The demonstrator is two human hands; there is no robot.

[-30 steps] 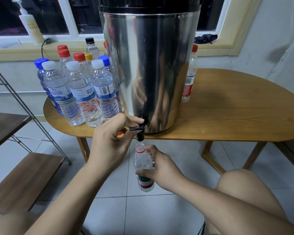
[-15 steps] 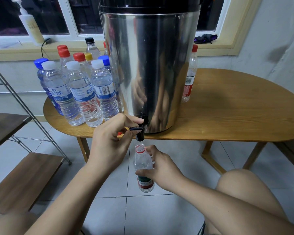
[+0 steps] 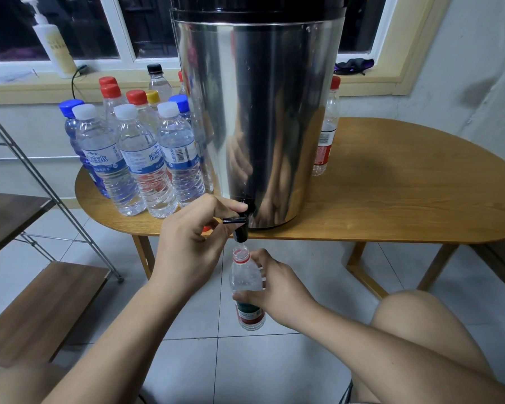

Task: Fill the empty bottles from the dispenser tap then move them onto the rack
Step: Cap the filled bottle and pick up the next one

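- Nearest, lower right: a bare knee point(image 3: 414, 322) above the tiled floor point(image 3: 245, 371).
- Grips the bottle point(image 3: 245, 282) with the right hand point(image 3: 277, 288), fingers and thumb curled round its middle, just above the green-and-red label.
- Holds that bottle off the floor, in front of the table edge, near upright and uncapped, its red-ringed mouth directly below the spout and just apart from it; fill level hard to tell.
- Pinches the black lever point(image 3: 234, 220) of the tap point(image 3: 241, 233) with the left hand point(image 3: 191, 246), index finger curled over the tap's top, lever end poking out beneath it, other fingers folded in.
- Tap low on the front of the steel dispenser point(image 3: 260, 112), at the near edge of the wooden table point(image 3: 405, 193).
- Left of the dispenser, on the table: a cluster of capped bottles point(image 3: 146, 158), packed close, with white, blue, red, yellow and black caps.
- Right of it, further back: one red-capped bottle point(image 3: 327, 132), partly hidden by the drum.
- Far left: the rack point(image 3: 38, 304), wooden shelves on a metal frame, well apart from the held bottle.
- Furthest: a pump bottle point(image 3: 51, 45) and a dark cloth point(image 3: 353, 65) on the window sill point(image 3: 27, 90).
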